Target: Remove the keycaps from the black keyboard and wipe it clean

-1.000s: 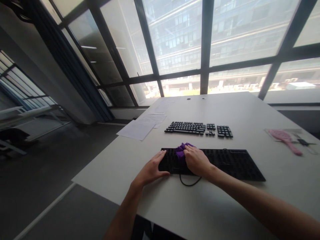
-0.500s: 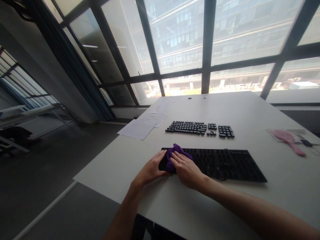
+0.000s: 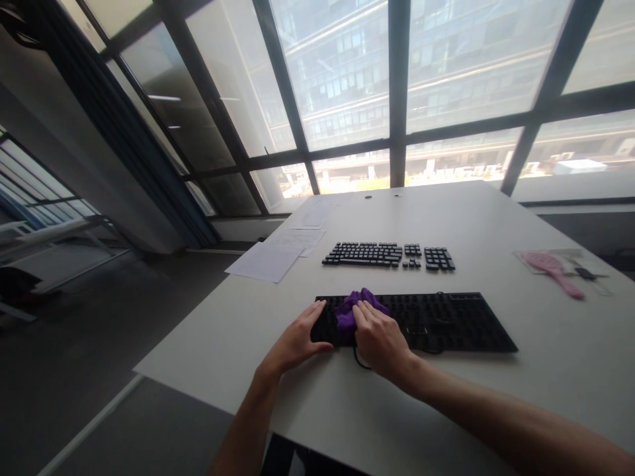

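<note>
A black keyboard base [image 3: 466, 324], its keycaps off, lies flat on the white table. My left hand [image 3: 299, 336] grips its left end, thumb along the near edge and fingers at the far edge. Under the fingers of my right hand [image 3: 380, 334] is a bunched purple cloth [image 3: 347, 314], pressed onto the left part of the base. A thin black cable [image 3: 361, 360] loops out at the near edge below the cloth. Beyond the base, the loose black keycaps [image 3: 364, 254] are laid out in keyboard order, in separate blocks.
Sheets of paper [image 3: 268, 261] lie at the table's left edge. To the right are a pink hairbrush [image 3: 550, 266] and a small dark item with a thin cord [image 3: 585, 272]. Large windows stand behind the white table [image 3: 208, 350].
My right hand has slid the purple cloth a little to the right along the base, baring more of its left end. My left hand still holds that end. The view has shifted slightly.
</note>
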`<state>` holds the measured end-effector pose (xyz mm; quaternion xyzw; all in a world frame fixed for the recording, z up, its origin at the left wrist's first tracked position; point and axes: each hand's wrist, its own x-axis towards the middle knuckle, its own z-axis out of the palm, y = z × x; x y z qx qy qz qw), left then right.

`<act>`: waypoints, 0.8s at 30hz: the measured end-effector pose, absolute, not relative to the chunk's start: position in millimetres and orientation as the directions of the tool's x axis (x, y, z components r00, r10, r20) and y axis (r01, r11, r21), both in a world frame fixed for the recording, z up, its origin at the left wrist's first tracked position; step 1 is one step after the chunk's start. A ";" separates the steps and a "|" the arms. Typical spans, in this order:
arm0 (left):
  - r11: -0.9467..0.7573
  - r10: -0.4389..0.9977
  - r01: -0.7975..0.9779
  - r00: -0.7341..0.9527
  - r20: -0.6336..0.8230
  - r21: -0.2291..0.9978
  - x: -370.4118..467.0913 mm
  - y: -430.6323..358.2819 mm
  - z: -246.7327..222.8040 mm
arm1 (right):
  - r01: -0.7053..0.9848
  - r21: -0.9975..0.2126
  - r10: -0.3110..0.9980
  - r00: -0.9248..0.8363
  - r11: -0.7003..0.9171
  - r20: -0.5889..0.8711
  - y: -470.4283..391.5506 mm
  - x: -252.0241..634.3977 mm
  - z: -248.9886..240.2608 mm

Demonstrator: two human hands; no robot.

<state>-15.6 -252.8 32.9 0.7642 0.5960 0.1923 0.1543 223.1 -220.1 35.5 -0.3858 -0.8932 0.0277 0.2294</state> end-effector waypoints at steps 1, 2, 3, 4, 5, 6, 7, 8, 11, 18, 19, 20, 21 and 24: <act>-0.245 0.970 0.850 0.217 0.112 0.466 -15.2 -252.7 33.3 | 0.637 -0.240 0.671 -0.617 0.733 0.411 -219.3 221.4 32.9; -0.250 0.968 0.848 0.221 0.117 0.467 -15.0 -252.6 33.4 | 0.589 -0.248 0.633 -0.645 0.769 0.428 -218.6 219.5 30.4; -0.258 0.966 0.845 0.228 0.122 0.469 -14.9 -252.4 33.3 | 0.538 -0.251 0.590 -0.678 0.805 0.438 -218.3 217.7 28.2; -0.267 0.964 0.842 0.236 0.126 0.469 -15.0 -252.1 33.1 | 0.491 -0.250 0.550 -0.712 0.835 0.438 -218.1 216.0 26.6; -0.275 0.961 0.839 0.242 0.130 0.470 -15.3 -251.9 32.7 | 0.454 -0.248 0.517 -0.741 0.856 0.429 -218.3 214.7 25.6; -0.279 0.960 0.838 0.246 0.132 0.469 -15.7 -251.8 32.2 | 0.433 -0.248 0.499 -0.761 0.867 0.414 -218.7 213.8 25.2; -0.280 0.960 0.838 0.247 0.132 0.469 -16.1 -251.7 31.8 | 0.429 -0.253 0.498 -0.770 0.867 0.398 -219.4 213.3 25.5; -0.278 0.961 0.839 0.244 0.132 0.468 -16.6 -251.7 31.4 | 0.442 -0.262 0.512 -0.768 0.858 0.384 -220.3 213.2 26.2; -0.268 0.963 0.842 0.235 0.129 0.468 -17.7 -252.2 31.1 | 0.531 -0.283 0.601 -0.719 0.799 0.348 -223.4 214.5 30.0; -0.254 0.967 0.843 0.223 0.123 0.474 -15.4 -253.1 32.3 | 0.581 -0.294 0.650 -0.648 0.759 0.396 -223.8 219.3 32.3; -0.260 0.966 0.842 0.225 0.131 0.473 -14.3 -253.4 33.1 | 0.546 -0.295 0.620 -0.664 0.784 0.418 -223.2 219.1 30.9; -0.272 0.962 0.841 0.230 0.146 0.468 -12.9 -253.9 34.3 | 0.506 -0.292 0.584 -0.686 0.812 0.433 -222.7 218.6 29.2; -0.292 0.956 0.838 0.242 0.166 0.460 -11.3 -254.5 35.9 | 0.469 -0.284 0.548 -0.712 0.836 0.439 -222.6 217.9 27.2; -0.385 0.923 0.813 0.330 0.199 0.436 -5.2 -256.4 42.5 | 0.428 -0.267 0.504 -0.754 0.863 0.421 -224.0 214.7 22.0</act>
